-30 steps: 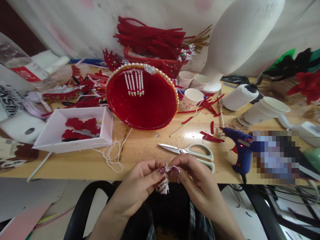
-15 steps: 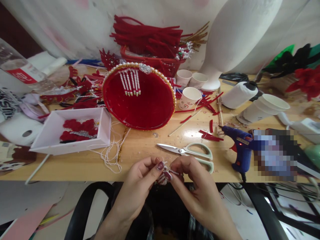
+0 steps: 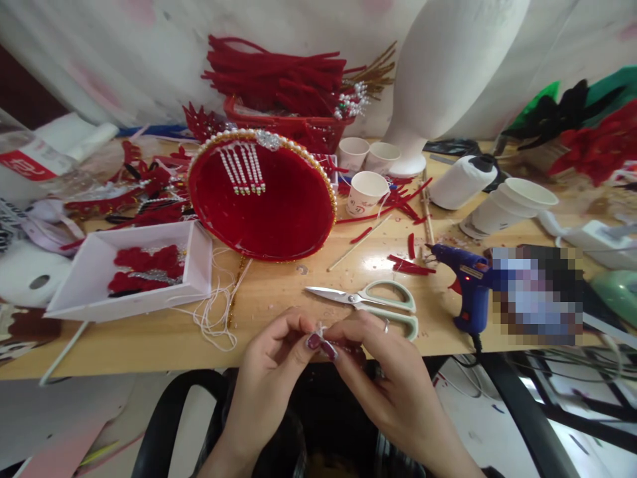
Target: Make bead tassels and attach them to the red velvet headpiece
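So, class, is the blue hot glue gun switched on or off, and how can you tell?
On, it seems: the blue hot glue gun shows a small red light glowing on its body.

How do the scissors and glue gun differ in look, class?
The scissors have silver blades and pale green handles; the glue gun is mainly blue. The glue gun has a cord and red light; the scissors show neither. Both point left on the table.

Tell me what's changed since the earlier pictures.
The beads, which hung down in view a second ago, are now drawn toward the right hand and mostly hidden. The left hand keeps its pinch. Scissors and glue gun stayed put.
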Action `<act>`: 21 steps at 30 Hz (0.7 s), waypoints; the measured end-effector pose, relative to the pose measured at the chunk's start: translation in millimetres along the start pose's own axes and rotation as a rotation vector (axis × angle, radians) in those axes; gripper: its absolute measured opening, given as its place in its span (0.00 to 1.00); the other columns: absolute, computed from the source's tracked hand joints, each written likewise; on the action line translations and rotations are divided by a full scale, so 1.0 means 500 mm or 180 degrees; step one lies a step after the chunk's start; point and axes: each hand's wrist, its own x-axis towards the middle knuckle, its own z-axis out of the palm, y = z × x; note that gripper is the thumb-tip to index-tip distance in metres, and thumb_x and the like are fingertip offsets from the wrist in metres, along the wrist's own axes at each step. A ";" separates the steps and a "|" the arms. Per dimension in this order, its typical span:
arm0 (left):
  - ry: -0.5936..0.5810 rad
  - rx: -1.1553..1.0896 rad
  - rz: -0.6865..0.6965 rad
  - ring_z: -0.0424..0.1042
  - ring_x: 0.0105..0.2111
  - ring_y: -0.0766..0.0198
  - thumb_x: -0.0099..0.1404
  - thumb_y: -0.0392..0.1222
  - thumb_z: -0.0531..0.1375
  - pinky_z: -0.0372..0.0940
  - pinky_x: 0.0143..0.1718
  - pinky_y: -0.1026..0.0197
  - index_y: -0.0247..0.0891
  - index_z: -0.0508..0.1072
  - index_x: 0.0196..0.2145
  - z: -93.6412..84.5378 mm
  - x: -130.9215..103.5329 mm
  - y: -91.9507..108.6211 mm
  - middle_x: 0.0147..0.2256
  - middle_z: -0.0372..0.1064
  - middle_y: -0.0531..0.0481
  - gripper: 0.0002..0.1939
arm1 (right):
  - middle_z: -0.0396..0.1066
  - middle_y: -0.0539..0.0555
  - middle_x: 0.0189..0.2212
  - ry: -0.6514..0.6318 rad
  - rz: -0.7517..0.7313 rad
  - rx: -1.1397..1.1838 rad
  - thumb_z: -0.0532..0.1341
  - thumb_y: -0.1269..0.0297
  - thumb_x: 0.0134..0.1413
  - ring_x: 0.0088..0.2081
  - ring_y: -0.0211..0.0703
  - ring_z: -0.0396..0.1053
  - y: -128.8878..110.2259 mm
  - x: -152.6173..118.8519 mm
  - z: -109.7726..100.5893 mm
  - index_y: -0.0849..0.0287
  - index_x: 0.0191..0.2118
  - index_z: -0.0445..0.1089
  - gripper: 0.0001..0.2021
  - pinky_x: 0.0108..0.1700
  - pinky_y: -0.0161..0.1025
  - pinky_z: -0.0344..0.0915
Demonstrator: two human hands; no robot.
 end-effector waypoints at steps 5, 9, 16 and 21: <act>0.0072 0.0100 0.0026 0.72 0.34 0.69 0.65 0.45 0.67 0.72 0.41 0.67 0.38 0.74 0.33 0.002 -0.005 0.000 0.31 0.70 0.54 0.09 | 0.70 0.49 0.31 0.0021 -0.0031 0.0009 0.59 0.71 0.65 0.30 0.37 0.67 0.008 -0.002 -0.001 0.54 0.41 0.68 0.04 0.31 0.34 0.63; 0.0094 0.0148 0.0019 0.73 0.33 0.68 0.64 0.46 0.67 0.73 0.40 0.65 0.38 0.74 0.33 0.002 -0.004 0.003 0.31 0.71 0.54 0.10 | 0.70 0.48 0.32 -0.0050 -0.0001 0.0032 0.59 0.71 0.65 0.31 0.36 0.67 0.009 -0.001 -0.003 0.53 0.43 0.69 0.05 0.32 0.34 0.64; 0.0016 0.0122 -0.0086 0.74 0.34 0.68 0.64 0.45 0.68 0.72 0.40 0.67 0.37 0.74 0.32 -0.006 0.000 0.007 0.32 0.71 0.54 0.09 | 0.70 0.49 0.30 0.0032 -0.0112 -0.0019 0.59 0.73 0.64 0.29 0.36 0.67 0.009 -0.001 0.002 0.54 0.41 0.69 0.05 0.30 0.33 0.64; -0.0002 0.0051 -0.0068 0.74 0.34 0.69 0.63 0.44 0.68 0.72 0.40 0.69 0.37 0.75 0.32 -0.009 -0.001 0.005 0.31 0.72 0.54 0.08 | 0.71 0.48 0.29 0.0083 -0.0016 -0.0059 0.61 0.71 0.63 0.27 0.34 0.67 0.005 0.000 -0.001 0.56 0.40 0.71 0.04 0.29 0.32 0.64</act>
